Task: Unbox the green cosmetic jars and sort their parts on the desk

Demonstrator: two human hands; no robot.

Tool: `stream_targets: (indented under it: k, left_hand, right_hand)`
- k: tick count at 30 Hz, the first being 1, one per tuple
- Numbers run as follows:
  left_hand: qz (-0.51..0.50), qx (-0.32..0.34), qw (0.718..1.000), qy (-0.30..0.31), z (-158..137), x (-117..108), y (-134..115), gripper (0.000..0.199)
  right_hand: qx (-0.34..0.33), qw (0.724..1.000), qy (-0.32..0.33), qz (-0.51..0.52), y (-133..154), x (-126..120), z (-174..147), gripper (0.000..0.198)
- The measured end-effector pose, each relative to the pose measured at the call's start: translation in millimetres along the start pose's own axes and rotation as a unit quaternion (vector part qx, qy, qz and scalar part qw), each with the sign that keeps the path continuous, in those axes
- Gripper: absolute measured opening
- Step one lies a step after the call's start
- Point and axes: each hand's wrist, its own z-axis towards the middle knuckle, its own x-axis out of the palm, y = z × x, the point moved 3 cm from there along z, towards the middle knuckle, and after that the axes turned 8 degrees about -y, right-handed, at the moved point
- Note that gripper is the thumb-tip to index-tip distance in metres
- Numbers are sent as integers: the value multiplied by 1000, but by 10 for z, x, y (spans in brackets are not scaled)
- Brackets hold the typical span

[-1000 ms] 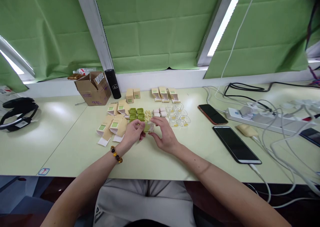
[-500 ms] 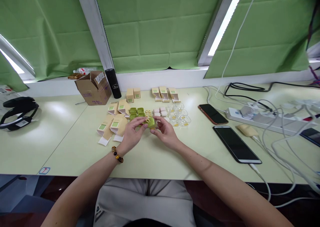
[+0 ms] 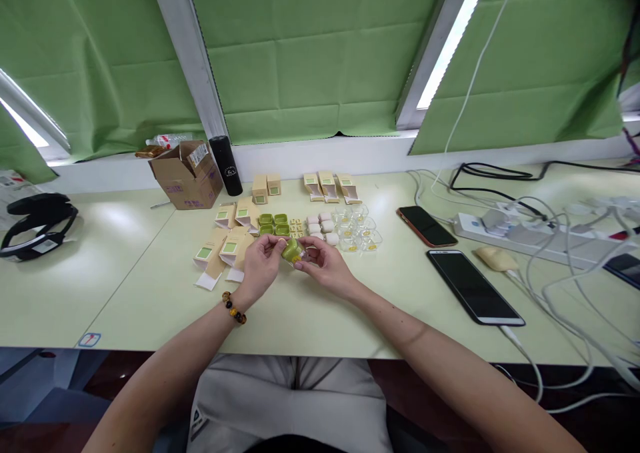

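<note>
Both hands meet over the table around a small green case (image 3: 291,250) with a clear plastic part and a yellow spot on its lower side. My right hand (image 3: 327,266) grips it from the right, thumb in front. On its left edge, my left hand (image 3: 263,264) is closed in a pinch; the fingers hide part of that edge. Just behind are green trays (image 3: 274,224), tiny yellow pieces (image 3: 297,226) and whitish, puff-like blocks (image 3: 322,227). Several clear plastic covers (image 3: 357,226) with yellow marks lie to the right. Opened cardboard cartons (image 3: 209,256) lie beside my left hand.
More small cartons (image 3: 327,186) stand at the back, near a black bottle (image 3: 226,166) and a brown cardboard box (image 3: 187,180). On the right are two phones (image 3: 473,286), a power strip (image 3: 520,240) and tangled cables. A black headset (image 3: 40,226) sits far left.
The green case has tilted and shifted slightly left. My left fingers have moved from its top to its left edge, and my right hand has shifted a little left with it.
</note>
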Motion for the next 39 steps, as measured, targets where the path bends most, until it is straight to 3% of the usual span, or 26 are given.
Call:
stream_targets:
  k: [7,14,20,27,30,33,36,39]
  left_hand:
    - [-94,-50,991,-81,136,-118,94,45]
    - [-198,-133,969,-59,144,-78,157,50]
    - [-212,-144,965,-57,135,-71,190,53]
    - [-203,-137,967,-63,131,-70,176,50]
    - [-203,-135,968,-59,129,-66,173,49]
    - [-209,-137,966,-62,130,-70,179,49]
    - [-213,-139,965,-66,134,-72,185,48]
    - [-214,-141,964,-65,140,-71,193,48]
  right_hand:
    - [-17,1000,-5,16,31,-72,2,53]
    - [-120,990,-38,58,236,-93,-53,47]
    - [-227,970,-81,-16,325,-124,-79,37]
    - [-269,954,-119,-58,331,-141,-104,52]
    - [-248,960,-120,-42,333,-150,-98,43]
    - [-168,980,-106,24,335,-162,-54,26]
    - [-38,988,-67,132,331,-157,2,39]
    - [55,977,-45,203,367,-182,38,46]
